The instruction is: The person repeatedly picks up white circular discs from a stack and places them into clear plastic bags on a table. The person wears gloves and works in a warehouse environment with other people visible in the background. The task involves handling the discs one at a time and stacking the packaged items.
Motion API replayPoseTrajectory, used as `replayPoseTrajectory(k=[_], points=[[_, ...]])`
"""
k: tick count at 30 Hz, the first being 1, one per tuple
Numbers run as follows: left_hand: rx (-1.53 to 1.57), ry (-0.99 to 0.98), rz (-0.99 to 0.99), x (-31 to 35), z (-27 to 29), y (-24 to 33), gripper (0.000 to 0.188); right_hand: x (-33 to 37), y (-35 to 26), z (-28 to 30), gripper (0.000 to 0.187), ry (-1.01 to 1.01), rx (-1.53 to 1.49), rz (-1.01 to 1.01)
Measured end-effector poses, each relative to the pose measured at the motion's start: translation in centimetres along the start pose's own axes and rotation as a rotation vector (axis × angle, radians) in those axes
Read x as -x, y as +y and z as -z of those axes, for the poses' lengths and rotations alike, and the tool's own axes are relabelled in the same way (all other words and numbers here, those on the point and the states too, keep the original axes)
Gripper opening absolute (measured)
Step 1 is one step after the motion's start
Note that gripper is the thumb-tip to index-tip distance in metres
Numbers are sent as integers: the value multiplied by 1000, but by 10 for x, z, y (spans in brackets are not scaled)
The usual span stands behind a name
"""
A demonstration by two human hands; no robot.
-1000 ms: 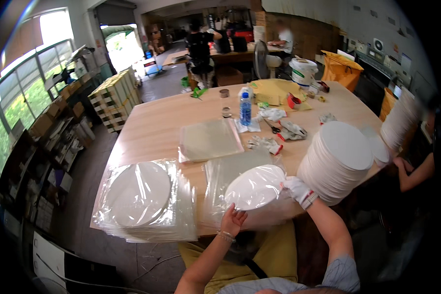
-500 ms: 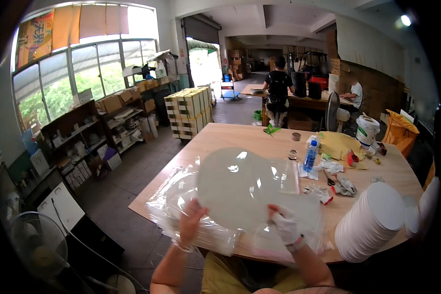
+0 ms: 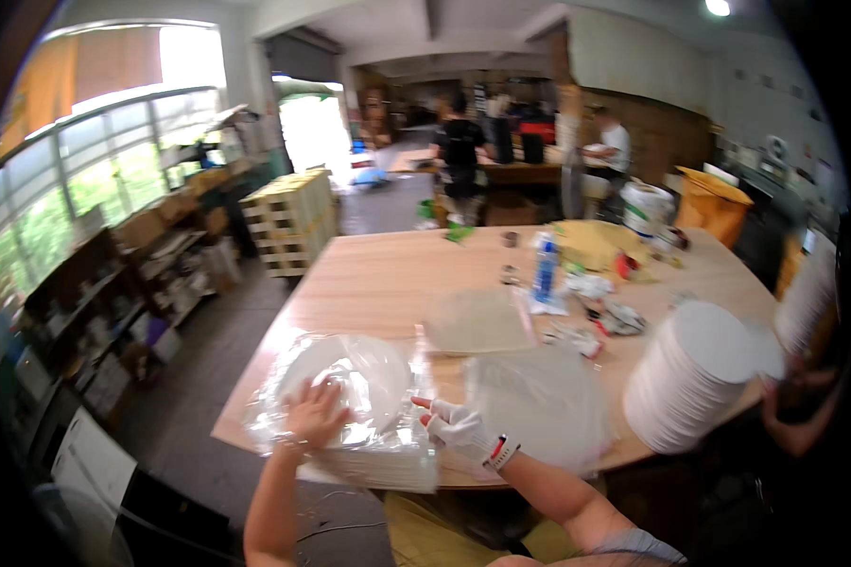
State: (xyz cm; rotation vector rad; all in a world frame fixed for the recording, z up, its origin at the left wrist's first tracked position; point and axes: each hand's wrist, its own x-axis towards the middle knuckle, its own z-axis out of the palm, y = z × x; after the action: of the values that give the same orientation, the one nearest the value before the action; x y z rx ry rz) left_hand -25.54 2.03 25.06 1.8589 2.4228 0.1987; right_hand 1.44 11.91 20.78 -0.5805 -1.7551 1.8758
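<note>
My left hand (image 3: 317,414) lies with spread fingers on a white round disc (image 3: 364,373) in a clear plastic bag, on top of a stack of bagged discs (image 3: 373,468) at the table's left front. My right hand (image 3: 459,427), in a white glove with bare fingertips and a watch at the wrist, hovers just right of that stack. Its fingers are stretched out and hold nothing. Beside it lies a pile of clear plastic bags (image 3: 539,406). Farther back is a flat, pale, translucent sheet or bagged piece (image 3: 473,321).
A tall stack of white discs (image 3: 676,378) stands at the right. Farther back are a blue bottle (image 3: 545,269), crumpled gloves (image 3: 619,319), yellow paper (image 3: 586,244) and a white bucket (image 3: 645,210). Another person's arm (image 3: 794,416) shows at the right edge. Two people work at a far table.
Both hands held up a bagged disc before; it now lies on the left stack. The right hand has let go, and the left presses flat on it. The view has turned right.
</note>
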Motion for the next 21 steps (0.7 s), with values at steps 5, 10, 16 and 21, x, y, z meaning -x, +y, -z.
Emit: replayPoseTrajectory(k=[5, 10, 16, 21], points=[[25, 253, -40, 23, 12, 1, 67, 155, 61, 83, 39, -45, -596, -66], [571, 664, -841, 49, -30, 97, 36, 347, 124, 162, 35, 195, 351, -640], [704, 426, -499, -94, -166, 231, 53, 349, -32, 184, 24, 681, 1033, -603], [358, 242, -231, -234, -264, 221, 56, 358, -111, 228, 12, 1106, 1509, -139]])
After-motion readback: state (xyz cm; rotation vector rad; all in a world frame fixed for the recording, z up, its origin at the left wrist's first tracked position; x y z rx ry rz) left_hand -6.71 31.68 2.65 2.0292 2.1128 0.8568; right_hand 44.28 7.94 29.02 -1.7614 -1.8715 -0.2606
